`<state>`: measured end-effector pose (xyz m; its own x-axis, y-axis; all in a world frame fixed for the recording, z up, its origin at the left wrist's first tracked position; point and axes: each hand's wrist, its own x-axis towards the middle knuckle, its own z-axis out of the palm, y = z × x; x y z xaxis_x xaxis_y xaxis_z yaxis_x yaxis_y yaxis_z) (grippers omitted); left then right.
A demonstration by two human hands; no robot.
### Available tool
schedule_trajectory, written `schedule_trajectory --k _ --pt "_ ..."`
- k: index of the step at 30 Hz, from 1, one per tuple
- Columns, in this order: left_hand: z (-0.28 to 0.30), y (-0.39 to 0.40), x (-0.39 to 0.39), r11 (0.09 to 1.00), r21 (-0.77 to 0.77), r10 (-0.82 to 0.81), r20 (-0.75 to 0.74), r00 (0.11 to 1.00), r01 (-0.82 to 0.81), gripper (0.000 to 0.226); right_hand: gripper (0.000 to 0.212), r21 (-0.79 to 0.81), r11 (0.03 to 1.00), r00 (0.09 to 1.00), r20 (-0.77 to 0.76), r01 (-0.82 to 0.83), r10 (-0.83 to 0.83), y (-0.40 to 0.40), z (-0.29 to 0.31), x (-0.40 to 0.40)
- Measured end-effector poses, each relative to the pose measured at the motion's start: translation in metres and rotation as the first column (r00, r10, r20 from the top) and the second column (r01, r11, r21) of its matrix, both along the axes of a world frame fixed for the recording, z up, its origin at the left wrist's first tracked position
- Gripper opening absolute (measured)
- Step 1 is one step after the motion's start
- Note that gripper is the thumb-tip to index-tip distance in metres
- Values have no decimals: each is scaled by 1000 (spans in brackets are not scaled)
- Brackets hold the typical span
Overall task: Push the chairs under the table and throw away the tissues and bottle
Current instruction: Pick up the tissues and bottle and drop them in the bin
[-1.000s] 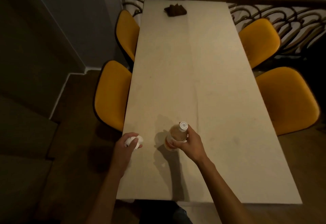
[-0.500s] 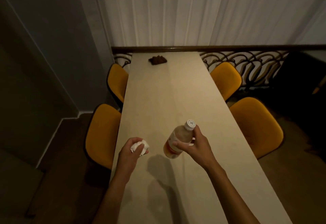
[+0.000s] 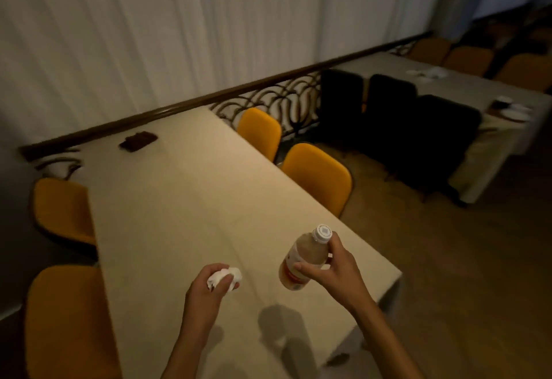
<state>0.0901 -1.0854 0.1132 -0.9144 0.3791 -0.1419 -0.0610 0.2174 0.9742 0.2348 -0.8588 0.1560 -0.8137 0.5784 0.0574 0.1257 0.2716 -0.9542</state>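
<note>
My right hand [image 3: 331,271] grips a plastic bottle [image 3: 301,259] with a white cap and pale liquid, held tilted above the near end of the long cream table [image 3: 185,199]. A crumpled white tissue [image 3: 227,278] is balled in my left hand [image 3: 206,292], also above the table. Yellow chairs sit tucked against the table: two on its right side [image 3: 319,178] [image 3: 260,132] and two on its left [image 3: 62,211] [image 3: 65,322].
A dark folded item [image 3: 138,140] lies at the table's far end by an ornate railing [image 3: 268,98] and white curtain. To the right stand black chairs [image 3: 418,128] and a second table [image 3: 478,92] with dishes. Wooden floor [image 3: 463,259] stretches right.
The bottle and tissue have been lifted off the table. My view has swung up and to the right, bringing the second table and black chairs into sight.
</note>
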Motion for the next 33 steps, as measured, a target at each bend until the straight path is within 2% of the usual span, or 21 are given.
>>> schedule_trajectory --k 4,8,10,14,17,19,23,27,33 --pt "-7 12 24 980 -4 -201 -29 979 201 12 64 -3 977 977 7 212 -212 -16 0 66" --pt "-13 15 58 926 -5 -378 -44 925 378 18 72 -43 921 922 18 388 -388 -42 -3 134" --pt "-15 21 78 893 -3 -449 -41 892 450 13 76 -38 875 876 12 482 -482 -56 -4 168" --pt "-12 41 123 795 2 -606 -49 794 607 20 62 -43 766 767 45 641 -640 -84 -5 235" --pt "-7 56 160 710 1 -704 -46 709 705 17 66 -38 686 687 46 727 -725 -101 -3 285" --pt "-5 65 187 655 -14 -755 -44 654 755 15 70 -34 631 632 54 775 -773 -113 -1 316" --pt "-7 77 239 565 -33 -825 -52 563 824 18 63 -28 545 546 67 838 -835 -130 -3 372" --pt "-11 78 299 516 5 -856 -14 516 857 17 62 -27 480 481 97 877 -872 -149 -12 430" --pt "-34 72 385 470 -52 -882 5 470 881 15 65 -54 459 462 168 887 -871 -164 -26 511"
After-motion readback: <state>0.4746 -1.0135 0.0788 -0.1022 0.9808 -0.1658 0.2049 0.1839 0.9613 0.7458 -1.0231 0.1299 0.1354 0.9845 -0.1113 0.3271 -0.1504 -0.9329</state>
